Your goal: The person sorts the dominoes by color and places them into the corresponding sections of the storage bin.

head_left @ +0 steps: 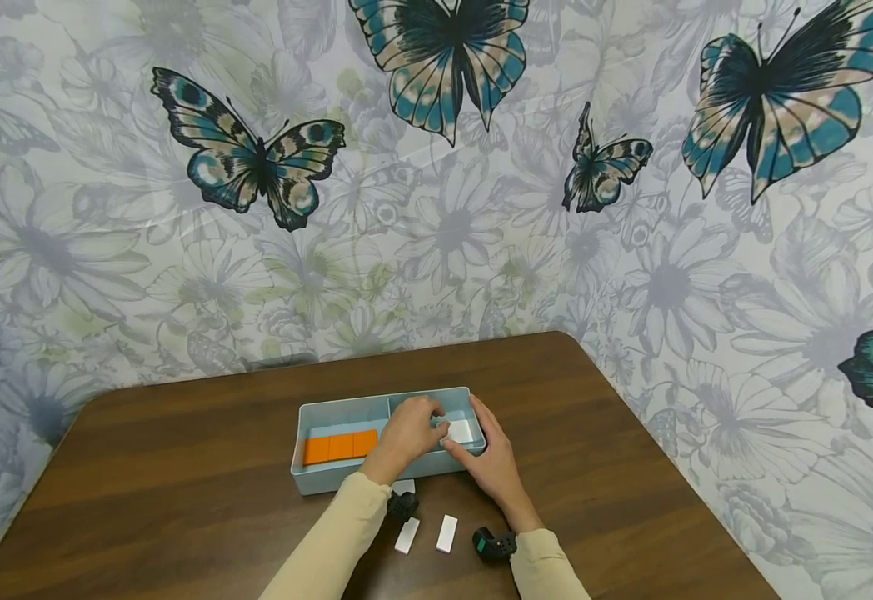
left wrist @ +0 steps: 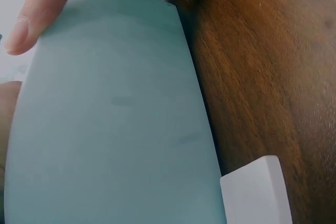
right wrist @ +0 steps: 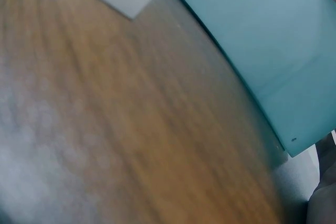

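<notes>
A pale blue divided box (head_left: 331, 481) stands on the table, its left compartment holding a row of orange blocks (head_left: 341, 447). My left hand (head_left: 406, 429) reaches over the divider into the right compartment, thumb and index finger beside a white block (head_left: 461, 431) there. I cannot tell whether those fingers pinch anything. At the box's right end, my right hand (head_left: 495, 458) grips the corner, fingers along the end wall and thumb over the front rim. In the left wrist view, that thumb (left wrist: 29, 27) bends over the rim, above the box's plain front wall (left wrist: 115, 108).
Two white blocks, one on the left (head_left: 407, 536) and one on the right (head_left: 447, 533), lie on the brown table (head_left: 182, 483) in front of the box. Another white block (head_left: 405, 486) lies against its front wall. A butterfly-patterned wall covering (head_left: 451, 233) hangs behind the table.
</notes>
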Action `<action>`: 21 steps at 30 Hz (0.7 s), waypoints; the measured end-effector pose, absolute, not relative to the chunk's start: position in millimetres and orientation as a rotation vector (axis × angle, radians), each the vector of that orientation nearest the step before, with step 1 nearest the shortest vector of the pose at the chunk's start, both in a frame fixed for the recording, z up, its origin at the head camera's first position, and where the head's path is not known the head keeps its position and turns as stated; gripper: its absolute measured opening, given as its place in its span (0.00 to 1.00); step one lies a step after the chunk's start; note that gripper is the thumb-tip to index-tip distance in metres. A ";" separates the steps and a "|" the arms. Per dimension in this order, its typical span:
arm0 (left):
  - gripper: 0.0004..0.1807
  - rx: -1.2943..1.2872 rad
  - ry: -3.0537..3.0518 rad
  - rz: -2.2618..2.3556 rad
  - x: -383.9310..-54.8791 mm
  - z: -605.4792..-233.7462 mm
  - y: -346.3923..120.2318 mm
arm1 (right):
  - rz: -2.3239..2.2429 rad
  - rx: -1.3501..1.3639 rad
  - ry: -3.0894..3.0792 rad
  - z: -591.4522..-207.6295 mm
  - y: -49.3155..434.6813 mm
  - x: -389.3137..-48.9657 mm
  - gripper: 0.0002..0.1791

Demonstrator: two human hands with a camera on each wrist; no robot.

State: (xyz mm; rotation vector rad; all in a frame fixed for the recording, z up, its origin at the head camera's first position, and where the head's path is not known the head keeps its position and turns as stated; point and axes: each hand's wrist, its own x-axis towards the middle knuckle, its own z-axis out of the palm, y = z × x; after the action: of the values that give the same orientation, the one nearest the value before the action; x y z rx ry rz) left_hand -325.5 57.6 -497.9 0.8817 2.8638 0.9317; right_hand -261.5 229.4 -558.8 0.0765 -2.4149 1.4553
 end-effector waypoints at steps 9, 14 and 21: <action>0.09 0.980 2.899 1.048 -322.5 -496.2 58.0 | 1.468 0.076 -2.413 -557.8 228.9 -260.7 0.47; 0.09 1.010 2.900 1.098 -320.7 -489.4 59.6 | 1.464 0.094 -2.412 -555.4 229.1 -261.7 0.48; 0.10 0.995 2.886 1.119 -316.9 -483.5 59.1 | 1.473 0.086 -2.417 -555.6 229.7 -260.8 0.48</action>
State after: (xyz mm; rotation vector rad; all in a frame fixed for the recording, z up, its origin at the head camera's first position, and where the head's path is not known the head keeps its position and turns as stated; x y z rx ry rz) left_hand -316.9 59.1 -483.5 0.9945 2.8864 1.1192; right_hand -260.8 229.7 -555.6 0.0865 -2.4168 1.4727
